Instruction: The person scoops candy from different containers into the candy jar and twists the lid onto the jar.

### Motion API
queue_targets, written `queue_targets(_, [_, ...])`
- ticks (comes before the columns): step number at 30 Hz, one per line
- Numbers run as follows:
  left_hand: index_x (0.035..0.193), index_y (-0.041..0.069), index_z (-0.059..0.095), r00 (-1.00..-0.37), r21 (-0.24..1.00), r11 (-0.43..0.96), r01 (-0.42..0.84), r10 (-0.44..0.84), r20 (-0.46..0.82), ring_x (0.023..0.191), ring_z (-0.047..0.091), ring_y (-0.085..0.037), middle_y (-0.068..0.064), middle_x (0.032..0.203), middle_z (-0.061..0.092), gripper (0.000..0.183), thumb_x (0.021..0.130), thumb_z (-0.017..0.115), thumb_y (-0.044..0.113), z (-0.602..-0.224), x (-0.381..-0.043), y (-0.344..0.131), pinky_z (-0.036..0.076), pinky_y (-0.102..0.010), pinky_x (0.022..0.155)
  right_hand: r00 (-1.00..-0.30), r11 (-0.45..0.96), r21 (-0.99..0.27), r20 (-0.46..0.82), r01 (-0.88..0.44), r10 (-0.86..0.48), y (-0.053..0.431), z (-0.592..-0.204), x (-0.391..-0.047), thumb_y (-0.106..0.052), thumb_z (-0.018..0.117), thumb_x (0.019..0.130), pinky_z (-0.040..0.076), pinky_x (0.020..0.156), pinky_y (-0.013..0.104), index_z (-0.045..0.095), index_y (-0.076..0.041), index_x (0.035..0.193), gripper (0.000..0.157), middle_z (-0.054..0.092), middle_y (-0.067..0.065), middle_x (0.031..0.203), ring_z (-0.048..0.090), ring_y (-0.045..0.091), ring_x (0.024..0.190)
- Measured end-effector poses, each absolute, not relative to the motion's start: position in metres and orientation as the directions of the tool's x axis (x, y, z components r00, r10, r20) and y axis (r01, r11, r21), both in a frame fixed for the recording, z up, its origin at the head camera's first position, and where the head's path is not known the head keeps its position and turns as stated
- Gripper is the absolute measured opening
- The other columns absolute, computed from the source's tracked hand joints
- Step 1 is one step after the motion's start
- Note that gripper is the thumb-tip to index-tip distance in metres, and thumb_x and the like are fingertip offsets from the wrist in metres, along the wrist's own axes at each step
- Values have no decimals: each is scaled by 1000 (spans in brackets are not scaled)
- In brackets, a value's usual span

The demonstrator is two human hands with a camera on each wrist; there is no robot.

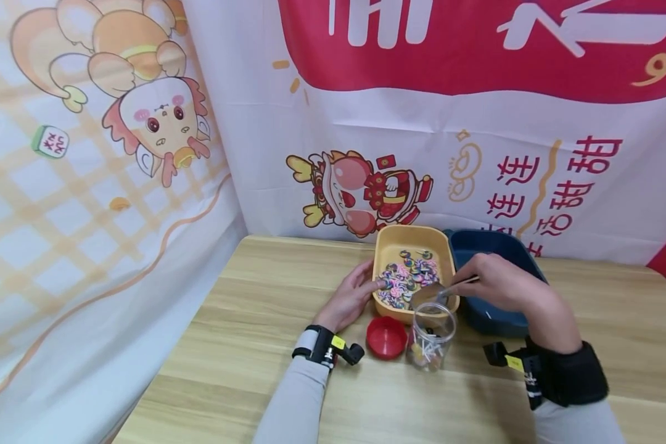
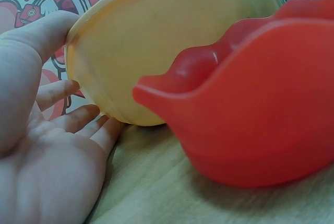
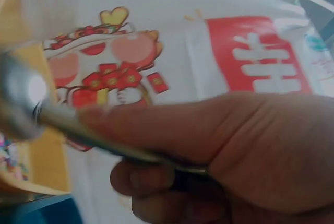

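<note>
My right hand (image 1: 496, 280) pinches the handle of a metal spoon (image 1: 428, 295) between thumb and curled fingers. The spoon's bowl is over the near right corner of a yellow bin (image 1: 413, 232), just above the mouth of a clear jar (image 1: 446, 333). Small swirl-patterned, candy-like pieces (image 1: 398, 285) lie in the bin; in the right wrist view the spoon (image 3: 23, 98) is blurred. With its thumb over the rim and fingers against the outer wall, my left hand (image 1: 351, 296) holds the bin's left side. White and orange bits lie inside the jar.
Left of the jar stands a red scalloped bowl (image 1: 386, 337), close to my left wrist. A dark blue bin (image 1: 491, 317) sits beside the yellow one, partly under my right hand. Behind the wooden table (image 1: 227, 345) hangs a printed cloth (image 1: 449, 123).
</note>
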State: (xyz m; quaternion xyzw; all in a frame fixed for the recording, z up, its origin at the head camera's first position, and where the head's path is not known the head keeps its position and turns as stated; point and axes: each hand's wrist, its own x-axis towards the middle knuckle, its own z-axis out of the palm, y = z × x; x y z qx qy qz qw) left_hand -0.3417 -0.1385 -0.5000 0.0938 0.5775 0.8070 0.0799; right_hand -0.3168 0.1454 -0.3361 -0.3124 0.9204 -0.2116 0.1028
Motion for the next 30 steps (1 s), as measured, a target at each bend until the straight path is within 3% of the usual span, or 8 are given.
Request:
queue_targets(6, [162,6,25,-969,953,-302,-16,241,60,152,30,-29,-16,167,25,74,97,61,0,-499,-341,-137,27,-39,125,-782,706,-496,-82,-505,-617,132,-364,-334,-22,68,100,43,61,27,81,-8,103,20,65,1,81,52,15,71])
queue_targets(13, [162,8,27,-969,958,-286,5,237,75,152,30,-28,-15,168,24,71,100,60,4,-500,-343,-137,26,-40,125,-822,798,-373,-138,-473,-552,117,-382,-341,-28,63,103,38,56,29,72,-16,80,28,52,-1,65,50,17,60])
queue_targets(24, [162,9,26,-964,954,-301,-5,254,76,152,30,-30,-15,168,22,72,99,60,2,-502,-342,-137,31,-39,123,-884,880,-87,33,-467,-466,92,-411,-347,-19,66,98,52,61,41,66,-10,95,9,65,5,82,58,25,71])
queue_targets(30, [161,17,32,-966,957,-290,-20,252,56,150,34,-29,-9,168,27,71,98,63,5,-503,-344,-138,35,-38,121,-895,887,-117,57,-446,-442,93,-414,-353,-22,62,101,51,61,40,64,-7,99,16,63,5,78,57,25,69])
